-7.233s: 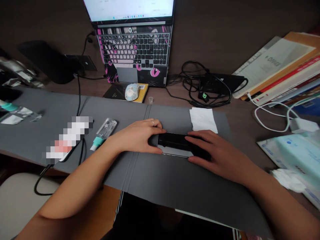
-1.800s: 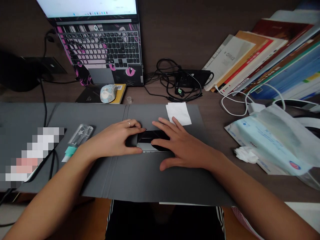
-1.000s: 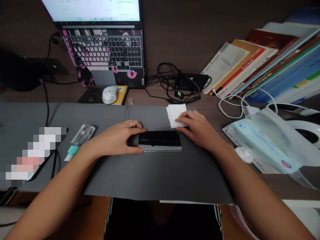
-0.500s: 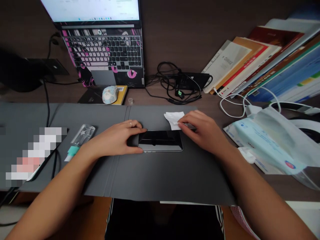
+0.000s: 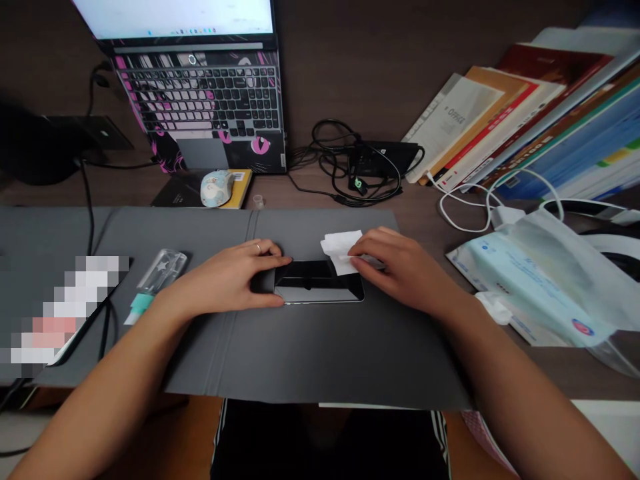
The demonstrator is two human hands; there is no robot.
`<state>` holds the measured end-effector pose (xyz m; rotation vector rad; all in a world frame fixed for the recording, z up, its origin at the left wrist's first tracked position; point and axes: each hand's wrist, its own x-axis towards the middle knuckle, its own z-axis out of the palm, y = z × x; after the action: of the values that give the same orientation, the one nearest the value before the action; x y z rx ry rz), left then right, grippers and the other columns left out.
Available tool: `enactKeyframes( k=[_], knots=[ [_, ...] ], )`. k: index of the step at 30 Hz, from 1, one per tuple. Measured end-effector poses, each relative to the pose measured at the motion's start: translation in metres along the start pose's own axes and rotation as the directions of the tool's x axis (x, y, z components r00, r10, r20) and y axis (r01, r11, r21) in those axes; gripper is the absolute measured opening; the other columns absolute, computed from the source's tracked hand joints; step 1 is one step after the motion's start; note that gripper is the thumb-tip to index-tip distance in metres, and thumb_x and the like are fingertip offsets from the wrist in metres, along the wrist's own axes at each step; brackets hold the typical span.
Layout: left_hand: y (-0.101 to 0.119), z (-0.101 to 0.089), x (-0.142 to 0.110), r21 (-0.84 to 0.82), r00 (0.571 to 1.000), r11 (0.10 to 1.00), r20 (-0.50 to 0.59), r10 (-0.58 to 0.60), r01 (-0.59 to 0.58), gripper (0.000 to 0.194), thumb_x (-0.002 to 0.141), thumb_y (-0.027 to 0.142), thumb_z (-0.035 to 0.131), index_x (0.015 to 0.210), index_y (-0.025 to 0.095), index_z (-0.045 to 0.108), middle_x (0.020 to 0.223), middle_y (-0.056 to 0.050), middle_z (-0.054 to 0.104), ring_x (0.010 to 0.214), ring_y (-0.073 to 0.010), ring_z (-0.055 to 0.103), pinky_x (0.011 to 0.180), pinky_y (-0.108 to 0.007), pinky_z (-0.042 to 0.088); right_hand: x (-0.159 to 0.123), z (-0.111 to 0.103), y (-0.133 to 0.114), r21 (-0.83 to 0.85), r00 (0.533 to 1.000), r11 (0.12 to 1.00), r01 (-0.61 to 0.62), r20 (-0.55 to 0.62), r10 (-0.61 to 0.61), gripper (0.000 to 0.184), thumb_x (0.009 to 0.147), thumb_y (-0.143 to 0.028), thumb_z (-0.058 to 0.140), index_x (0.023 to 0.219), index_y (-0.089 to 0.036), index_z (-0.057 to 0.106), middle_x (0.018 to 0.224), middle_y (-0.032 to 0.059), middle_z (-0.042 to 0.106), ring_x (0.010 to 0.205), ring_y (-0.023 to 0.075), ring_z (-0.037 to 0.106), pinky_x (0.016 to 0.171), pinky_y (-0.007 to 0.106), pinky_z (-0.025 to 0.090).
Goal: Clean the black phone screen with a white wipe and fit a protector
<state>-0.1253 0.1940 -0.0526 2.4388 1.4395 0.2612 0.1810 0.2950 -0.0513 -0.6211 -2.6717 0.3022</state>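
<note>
A dark smartphone [image 5: 315,288] lies flat, screen up, on the grey desk mat [image 5: 300,353]. My left hand [image 5: 245,273] grips its left end, thumb along the near edge and fingers at the far edge. In my right hand [image 5: 393,267] a folded white tissue [image 5: 341,248] is pinched between thumb and fingers. The tissue's lower part overlaps the phone's far right corner; whether it presses on the glass I cannot tell. Left of my left forearm lies a clear bottle [image 5: 163,270] with a turquoise neck.
An open laptop [image 5: 205,100] stands at the back left, with a mouse [image 5: 217,188] on a booklet before it. A black charger with coiled cable [image 5: 385,160] sits behind the mat. Books [image 5: 480,127] lean at right, above a tissue pack [image 5: 540,280]. A second, blurred-out device [image 5: 70,317] lies left.
My right hand has moved slightly left and nearer to me, bringing the tissue over the phone's far right corner. My left hand keeps its hold. The whole view has shifted a little.
</note>
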Motion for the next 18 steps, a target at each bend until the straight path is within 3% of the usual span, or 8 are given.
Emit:
enactKeyframes(
  k=[2,5,12,18],
  knots=[
    [-0.001,0.000,0.000,-0.007,1.000,1.000,-0.012,0.005,-0.005,0.058,0.091,0.052,0.067,0.140,0.023,0.060,0.127,-0.010,0.061,0.116,-0.0266,0.061,0.104,-0.042,0.049,-0.001,0.003,0.005,-0.054,0.999,0.998,-0.040,-0.015,0.039,0.023,0.103,-0.030,0.044,0.096,-0.020,0.064,0.093,0.0079,0.066,0.088,0.0230,0.059,0.081,0.038,0.046],
    [-0.001,0.001,0.000,-0.007,1.000,1.000,-0.013,0.008,-0.009,0.058,0.091,0.053,0.067,0.139,0.023,0.060,0.127,-0.010,0.061,0.116,-0.0270,0.060,0.103,-0.042,0.049,-0.002,0.006,0.014,-0.115,0.977,0.981,-0.159,-0.161,0.139,0.021,0.102,-0.030,0.047,0.094,-0.021,0.064,0.091,0.0080,0.067,0.087,0.0238,0.059,0.080,0.038,0.046],
    [0.001,-0.001,0.000,-0.027,1.000,1.000,-0.019,0.001,-0.001,0.056,0.090,0.053,0.067,0.137,0.023,0.063,0.125,-0.010,0.063,0.113,-0.0268,0.062,0.102,-0.042,0.050,-0.002,0.003,0.012,-0.053,0.855,0.947,-0.317,-0.447,0.262,0.017,0.101,-0.029,0.051,0.095,-0.021,0.066,0.087,0.0068,0.064,0.079,0.0217,0.061,0.073,0.035,0.048],
    [0.000,0.000,0.000,-0.016,1.000,1.000,-0.011,-0.006,0.005,0.058,0.090,0.053,0.068,0.138,0.022,0.062,0.127,-0.009,0.062,0.114,-0.0267,0.061,0.103,-0.043,0.050,0.001,0.007,0.007,0.069,0.750,0.930,-0.362,-0.570,0.334,0.014,0.100,-0.030,0.053,0.099,-0.022,0.065,0.093,0.0071,0.066,0.077,0.0201,0.062,0.071,0.035,0.051]
  ],
)
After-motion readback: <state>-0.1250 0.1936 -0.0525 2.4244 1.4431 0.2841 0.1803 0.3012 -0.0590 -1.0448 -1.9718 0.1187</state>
